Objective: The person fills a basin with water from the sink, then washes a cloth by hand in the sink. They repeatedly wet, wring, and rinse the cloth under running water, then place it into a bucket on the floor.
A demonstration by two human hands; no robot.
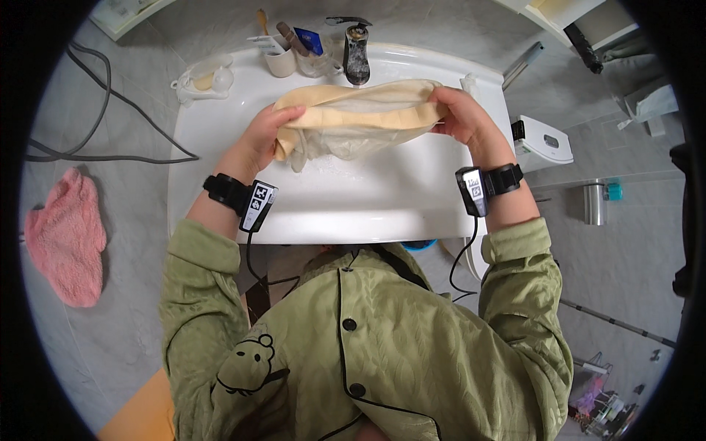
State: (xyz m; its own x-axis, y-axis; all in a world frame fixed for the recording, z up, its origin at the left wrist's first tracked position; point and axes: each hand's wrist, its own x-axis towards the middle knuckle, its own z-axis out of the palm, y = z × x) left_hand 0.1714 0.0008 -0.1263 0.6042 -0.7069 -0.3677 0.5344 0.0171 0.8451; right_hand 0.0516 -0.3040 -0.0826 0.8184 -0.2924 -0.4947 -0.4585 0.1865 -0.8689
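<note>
Both of my hands hold a thin, cream-white cloth garment (358, 117) by its pale yellow band, stretched out sideways over a white washbasin (353, 206). My left hand (265, 132) pinches the left end, thumb on top of the band. At the other end, my right hand (460, 116) grips the band, its fingers partly hidden behind the fabric. The sheer part of the cloth hangs below the band in damp-looking folds. Just beyond the cloth stands the tap (357, 55), its dark body marked with whitish spots.
On the basin's back rim are a cup (280, 62) with a toothbrush, a clear glass (314, 65) and a white soap dish (204, 82). A grey hose or cable (105, 88) loops at left, above a pink towel (69, 237). A white box (543, 142) is at right.
</note>
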